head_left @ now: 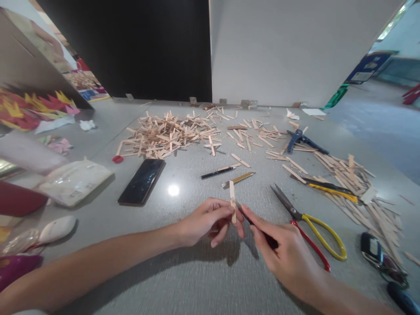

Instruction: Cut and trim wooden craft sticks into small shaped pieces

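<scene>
Wooden stick point(232, 192), pale and flat, is held nearly upright above the tabletop point(197, 280), toward its near edge. The left hand point(210, 221) pinches its lower part between thumb and fingers, the other fingers loosely bent beneath. The right hand point(285, 245) is closed around a slim dark tool point(244, 214), whose tip meets or nearly meets the stick; I cannot tell which.

Beyond the hands lie a black pen point(216, 173) and a gold-coloured tool point(243, 177), side by side. A heap of short wooden pieces point(170, 135) spreads toward the tabletop's far edge, left of the middle, with a dark phone point(141, 181) just on its near side. Scissors point(297, 215) with one red and one yellow handle rest to the right of the right hand, their blades apart. Toward the tabletop's right edge are a yellow cutter point(334, 193), a blue hand tool point(298, 136) and more loose sticks point(348, 175); a key fob point(370, 247) lies nearer the near right corner
</scene>
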Action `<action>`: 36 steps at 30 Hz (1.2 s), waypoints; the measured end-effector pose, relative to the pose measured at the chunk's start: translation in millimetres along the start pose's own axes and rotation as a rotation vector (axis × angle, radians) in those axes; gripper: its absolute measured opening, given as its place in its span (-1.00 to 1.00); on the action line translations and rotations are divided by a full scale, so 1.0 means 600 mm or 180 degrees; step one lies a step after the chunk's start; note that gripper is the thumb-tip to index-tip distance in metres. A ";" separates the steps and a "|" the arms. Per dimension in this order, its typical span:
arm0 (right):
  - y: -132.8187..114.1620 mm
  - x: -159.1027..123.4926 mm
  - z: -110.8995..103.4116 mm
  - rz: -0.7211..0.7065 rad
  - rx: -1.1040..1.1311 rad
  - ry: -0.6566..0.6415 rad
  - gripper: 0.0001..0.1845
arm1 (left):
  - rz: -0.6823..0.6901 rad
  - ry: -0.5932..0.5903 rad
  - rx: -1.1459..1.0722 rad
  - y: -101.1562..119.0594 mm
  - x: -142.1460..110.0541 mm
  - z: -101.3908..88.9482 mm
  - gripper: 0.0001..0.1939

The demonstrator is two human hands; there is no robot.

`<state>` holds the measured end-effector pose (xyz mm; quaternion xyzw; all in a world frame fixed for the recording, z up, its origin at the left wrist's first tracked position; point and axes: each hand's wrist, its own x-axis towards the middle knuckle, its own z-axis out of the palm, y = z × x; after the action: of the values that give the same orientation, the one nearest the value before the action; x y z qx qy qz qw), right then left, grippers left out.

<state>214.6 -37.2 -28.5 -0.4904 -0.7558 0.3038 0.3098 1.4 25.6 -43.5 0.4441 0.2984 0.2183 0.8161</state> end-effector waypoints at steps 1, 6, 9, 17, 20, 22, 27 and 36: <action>0.000 0.000 0.000 -0.0025 -0.0050 0.0020 -0.45 | 0.0009 -0.0019 -0.0026 0.000 0.001 -0.001 -0.65; 0.012 -0.006 0.004 -0.0484 -0.0488 0.0210 -0.46 | -0.0045 -0.0163 -0.0037 0.005 0.001 -0.009 -0.65; 0.017 -0.009 0.006 -0.0612 -0.0609 0.0270 -0.47 | -0.0075 -0.0205 -0.0047 0.007 0.001 -0.011 -0.64; 0.002 -0.006 0.013 -0.0067 0.0000 0.0234 -0.47 | 0.0135 -0.0074 0.0497 0.012 -0.002 -0.004 -0.61; 0.003 -0.005 0.010 -0.0058 0.0049 0.0221 -0.47 | 0.0297 -0.0011 0.0805 0.015 -0.003 -0.004 -0.57; 0.006 -0.003 0.006 -0.0094 0.0001 0.0246 -0.47 | 0.0408 0.0141 0.0867 0.015 -0.003 -0.003 -0.56; 0.014 0.000 -0.002 0.0006 -0.0149 0.0221 -0.49 | 0.0556 0.0597 0.0565 0.010 0.003 0.001 -0.62; 0.022 0.000 0.011 -0.0394 -0.0185 0.0354 -0.49 | 0.0624 0.0605 -0.0048 0.004 0.002 0.011 -0.46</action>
<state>217.0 -33.7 -42.5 -0.4676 -0.7749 0.2343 0.3550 6.5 23.7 -38.9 0.4423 0.3279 0.3404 0.7623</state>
